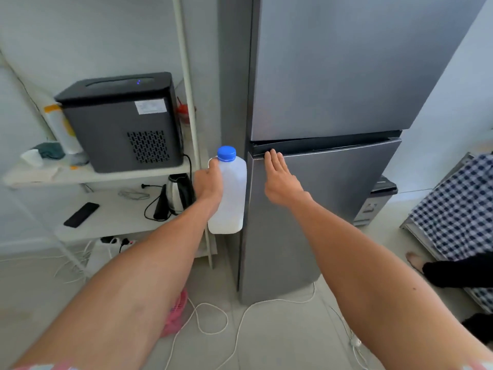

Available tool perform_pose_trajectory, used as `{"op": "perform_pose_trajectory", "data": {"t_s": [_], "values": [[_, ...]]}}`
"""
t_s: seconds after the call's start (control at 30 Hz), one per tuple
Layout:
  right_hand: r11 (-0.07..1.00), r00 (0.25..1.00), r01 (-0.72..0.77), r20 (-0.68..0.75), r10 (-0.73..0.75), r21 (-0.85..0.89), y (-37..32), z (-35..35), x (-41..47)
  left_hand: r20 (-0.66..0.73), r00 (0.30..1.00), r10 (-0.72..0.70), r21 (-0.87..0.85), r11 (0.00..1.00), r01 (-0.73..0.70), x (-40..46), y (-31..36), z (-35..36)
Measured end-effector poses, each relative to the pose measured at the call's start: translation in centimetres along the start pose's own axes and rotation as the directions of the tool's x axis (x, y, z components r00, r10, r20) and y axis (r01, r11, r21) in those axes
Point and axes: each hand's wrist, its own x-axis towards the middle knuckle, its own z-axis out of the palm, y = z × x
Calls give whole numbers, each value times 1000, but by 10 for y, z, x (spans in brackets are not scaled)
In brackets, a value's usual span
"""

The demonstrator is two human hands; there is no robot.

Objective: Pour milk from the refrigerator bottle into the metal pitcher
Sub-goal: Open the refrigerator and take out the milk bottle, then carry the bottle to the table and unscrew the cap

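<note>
My left hand (209, 182) grips the bottle (231, 193) by its handle, fingers curled round the grip at the bottle's left side. The bottle is upright at frame centre, white and translucent, with a blue cap (226, 153) on top. It hangs just left of the fridge (333, 102), level with the top of the lower door (333, 188).

My right hand (280, 180) is flat, fingers straight and together, and holds nothing. Its fingertips reach the upper left edge of the lower door, at the dark gap between the two doors. Both doors appear closed. The bottle sits between my two hands, touching the left one and apart from the right one.

At the left of the frame stands a white shelf (106, 174). A black machine (120, 121) rests on its upper level. A kettle (178, 193) and a phone (81, 214) lie on the lower level. White cables (210, 319) run across the floor at lower centre. A checked cloth (458, 209) shows at the right edge.
</note>
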Motion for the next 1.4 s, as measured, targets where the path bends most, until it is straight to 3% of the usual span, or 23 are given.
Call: {"op": "perform_pose_trajectory", "data": {"t_s": [0.5, 0.63, 0.7, 0.77, 0.9, 1.0, 1.13, 1.2, 1.4], "values": [[999, 991, 33, 130, -28, -32, 3, -8, 28, 5, 1000, 21, -42, 999, -21, 0, 6, 14], [993, 999, 50, -13, -49, 108, 8, -5, 12, -4, 1000, 20, -15, 1000, -20, -3, 8, 16], [985, 990, 42, -138, -20, 165, 9, 8, -3, 15, 999, 36, -17, 999, -36, -8, 11, 18], [964, 986, -20, -152, 62, 266, 7, 24, -15, 26, 999, 48, -30, 998, -47, -12, 13, 22], [733, 957, -276, 106, 270, 621, -3, 34, -41, 46, 997, 58, -47, 997, -56, -24, 19, 29], [525, 898, -436, 316, 306, 731, -4, 37, -52, 87, 993, 80, -69, 995, -74, -34, 25, 36], [145, 821, -546, 492, 291, 825, -1, 43, -62, 146, 984, 105, -99, 991, -91, -43, 27, 44], [64, 813, -542, 503, 293, 838, 2, 42, -67, 163, 982, 100, -93, 992, -86, -47, 27, 49], [-48, 775, -523, 498, 390, 851, 18, 39, -89, 271, 959, 81, -50, 996, -70, -60, 23, 68]]}}
